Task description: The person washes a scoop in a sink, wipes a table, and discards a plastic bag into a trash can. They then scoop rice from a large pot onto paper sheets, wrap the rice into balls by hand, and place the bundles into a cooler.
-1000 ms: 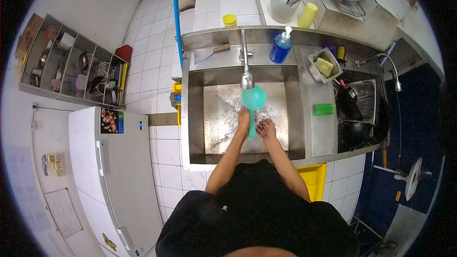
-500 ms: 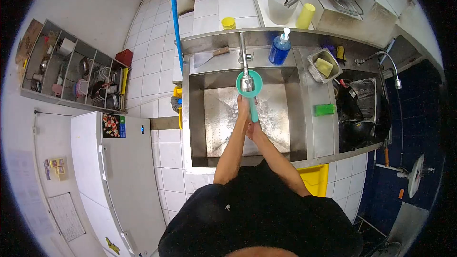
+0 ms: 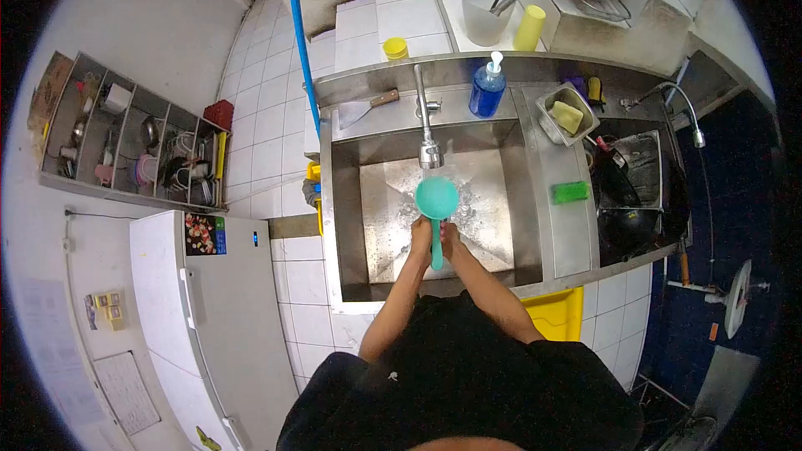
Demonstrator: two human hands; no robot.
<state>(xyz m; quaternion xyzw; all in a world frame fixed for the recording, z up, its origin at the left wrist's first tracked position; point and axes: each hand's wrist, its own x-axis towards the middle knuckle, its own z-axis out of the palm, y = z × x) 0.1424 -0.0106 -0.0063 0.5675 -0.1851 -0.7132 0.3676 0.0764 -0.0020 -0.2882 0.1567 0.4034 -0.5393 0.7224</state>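
Note:
A green ladle-like dipper [image 3: 437, 198] is over the steel sink [image 3: 493, 238], its bowl just below the faucet head [image 3: 430, 154] and its handle pointing toward my body. My left hand [image 3: 421, 235] is at the left side of the handle, close under the bowl. On the other side of the handle is my right hand [image 3: 449, 238]. Both hands' fingers are partly hidden by the dipper, so their exact hold is unclear. Water spots cover the sink bottom around them.
Behind the sink stand a blue soap bottle [image 3: 487, 88] and a spatula [image 3: 368, 108]. To the right are a green sponge [image 3: 571, 193], a steel container [image 3: 566, 114] and a second basin with dark pans [image 3: 622, 230]. A white fridge [image 3: 217, 317] stands left.
The dipper and both hands have moved back toward my body, out from under the faucet head. The bowl, earlier beneath the faucet, now shows in front of it.

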